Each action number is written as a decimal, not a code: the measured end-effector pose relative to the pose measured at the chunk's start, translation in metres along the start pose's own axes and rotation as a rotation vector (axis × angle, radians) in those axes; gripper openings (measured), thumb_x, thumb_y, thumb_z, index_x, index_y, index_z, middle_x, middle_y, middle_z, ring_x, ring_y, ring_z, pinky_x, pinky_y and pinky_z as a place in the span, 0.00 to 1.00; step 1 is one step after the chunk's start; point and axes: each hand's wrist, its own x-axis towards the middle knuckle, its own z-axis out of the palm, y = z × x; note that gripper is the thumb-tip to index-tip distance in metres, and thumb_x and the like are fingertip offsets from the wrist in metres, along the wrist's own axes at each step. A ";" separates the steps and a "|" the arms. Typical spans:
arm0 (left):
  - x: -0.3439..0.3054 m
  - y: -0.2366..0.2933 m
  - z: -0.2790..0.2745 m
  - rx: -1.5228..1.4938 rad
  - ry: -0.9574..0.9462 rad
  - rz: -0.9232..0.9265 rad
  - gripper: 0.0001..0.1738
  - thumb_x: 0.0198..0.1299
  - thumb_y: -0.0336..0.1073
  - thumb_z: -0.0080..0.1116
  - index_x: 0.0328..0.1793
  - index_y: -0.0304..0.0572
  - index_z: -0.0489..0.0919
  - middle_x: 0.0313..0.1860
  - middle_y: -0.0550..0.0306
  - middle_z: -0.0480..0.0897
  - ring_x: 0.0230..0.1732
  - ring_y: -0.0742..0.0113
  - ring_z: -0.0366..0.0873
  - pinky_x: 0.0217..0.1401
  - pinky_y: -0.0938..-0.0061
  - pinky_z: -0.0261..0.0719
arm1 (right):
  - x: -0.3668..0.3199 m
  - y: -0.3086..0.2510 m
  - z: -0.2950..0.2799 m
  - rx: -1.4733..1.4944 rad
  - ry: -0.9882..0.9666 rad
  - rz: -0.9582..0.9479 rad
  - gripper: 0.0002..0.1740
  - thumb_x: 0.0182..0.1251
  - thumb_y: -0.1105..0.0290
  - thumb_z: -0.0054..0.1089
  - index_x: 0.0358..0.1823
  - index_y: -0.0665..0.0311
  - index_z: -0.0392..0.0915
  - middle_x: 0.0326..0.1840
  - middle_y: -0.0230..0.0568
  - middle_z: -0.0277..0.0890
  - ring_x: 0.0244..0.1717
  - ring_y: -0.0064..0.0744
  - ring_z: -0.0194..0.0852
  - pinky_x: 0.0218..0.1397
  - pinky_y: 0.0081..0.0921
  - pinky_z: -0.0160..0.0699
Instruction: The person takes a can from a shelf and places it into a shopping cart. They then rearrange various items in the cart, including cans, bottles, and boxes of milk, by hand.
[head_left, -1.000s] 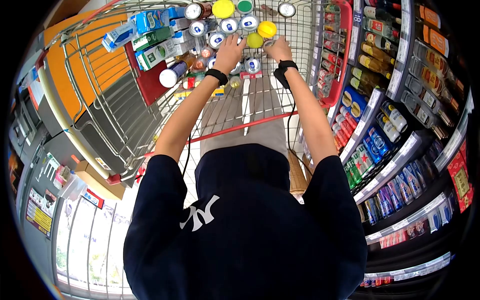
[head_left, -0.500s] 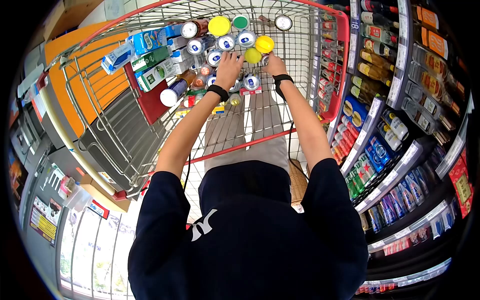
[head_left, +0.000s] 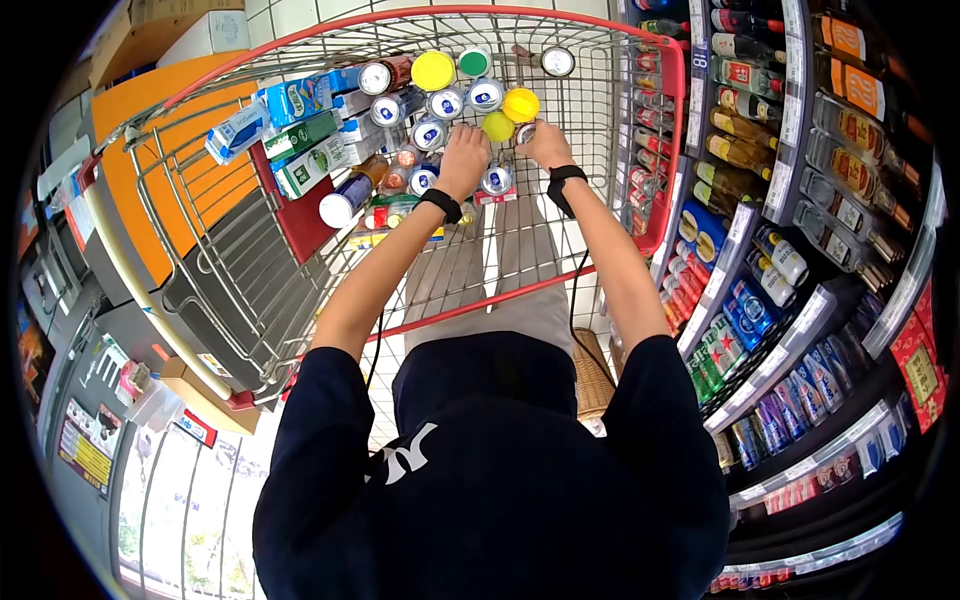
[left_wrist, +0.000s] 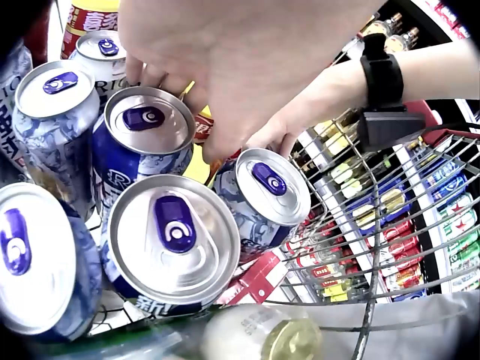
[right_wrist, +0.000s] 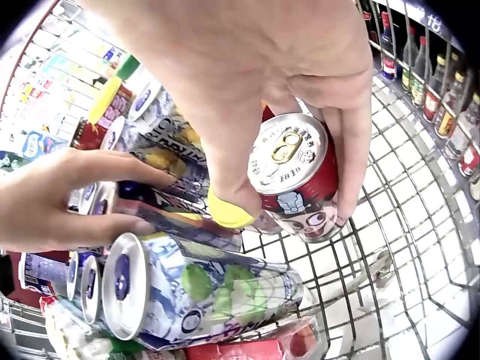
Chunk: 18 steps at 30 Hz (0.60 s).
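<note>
My right hand (head_left: 547, 147) grips a small red drink can with a cartoon face (right_wrist: 296, 169), its thumb and fingers on opposite sides near the top. That can stands upright on the cart's wire floor beside a yellow-green lid (head_left: 498, 126). My left hand (head_left: 465, 162) reaches over the grouped cans. In the left wrist view, its fingers curl around the far side of a blue drink can with a purple tab (left_wrist: 146, 124). Similar cans stand close by, one with a lime print (right_wrist: 217, 289) near the left thumb in the right wrist view.
The shopping cart (head_left: 560, 262) has a red rim. Milk cartons (head_left: 312, 172), a yellow-lidded container (head_left: 433, 70) and a lone can (head_left: 558, 62) are inside. Shelves of bottles and cans (head_left: 745, 300) line the right. An orange panel (head_left: 150, 140) stands left.
The head view has shifted, so cart and hands appear lower. My left fingers look more bent over the cans. The right hand stays on the red can.
</note>
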 end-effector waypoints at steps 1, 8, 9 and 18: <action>0.002 0.003 0.001 0.019 -0.010 0.004 0.11 0.54 0.31 0.50 0.41 0.36 0.78 0.41 0.51 0.79 0.49 0.58 0.75 0.61 0.65 0.66 | -0.004 -0.003 -0.004 0.015 0.020 -0.023 0.29 0.38 0.63 0.75 0.43 0.73 0.79 0.39 0.58 0.82 0.43 0.51 0.82 0.50 0.37 0.80; 0.032 0.012 0.033 -0.117 -0.245 -0.222 0.23 0.55 0.34 0.53 0.58 0.36 0.73 0.47 0.51 0.80 0.46 0.58 0.79 0.52 0.64 0.71 | -0.030 -0.013 -0.014 0.075 0.087 -0.132 0.27 0.36 0.61 0.77 0.35 0.73 0.80 0.34 0.60 0.81 0.39 0.55 0.82 0.46 0.40 0.82; 0.036 0.011 0.032 -0.158 -0.319 -0.229 0.26 0.56 0.35 0.55 0.63 0.46 0.70 0.49 0.52 0.80 0.46 0.57 0.81 0.49 0.61 0.73 | -0.032 -0.012 -0.013 0.093 0.081 -0.147 0.28 0.37 0.61 0.76 0.38 0.73 0.79 0.34 0.59 0.81 0.40 0.55 0.82 0.47 0.40 0.82; 0.044 -0.011 0.034 -0.371 -0.363 -0.195 0.24 0.52 0.34 0.58 0.58 0.47 0.75 0.35 0.45 0.84 0.38 0.49 0.83 0.38 0.57 0.81 | -0.044 -0.037 -0.014 0.122 0.064 -0.206 0.34 0.42 0.64 0.72 0.53 0.73 0.73 0.35 0.60 0.81 0.40 0.55 0.82 0.46 0.39 0.81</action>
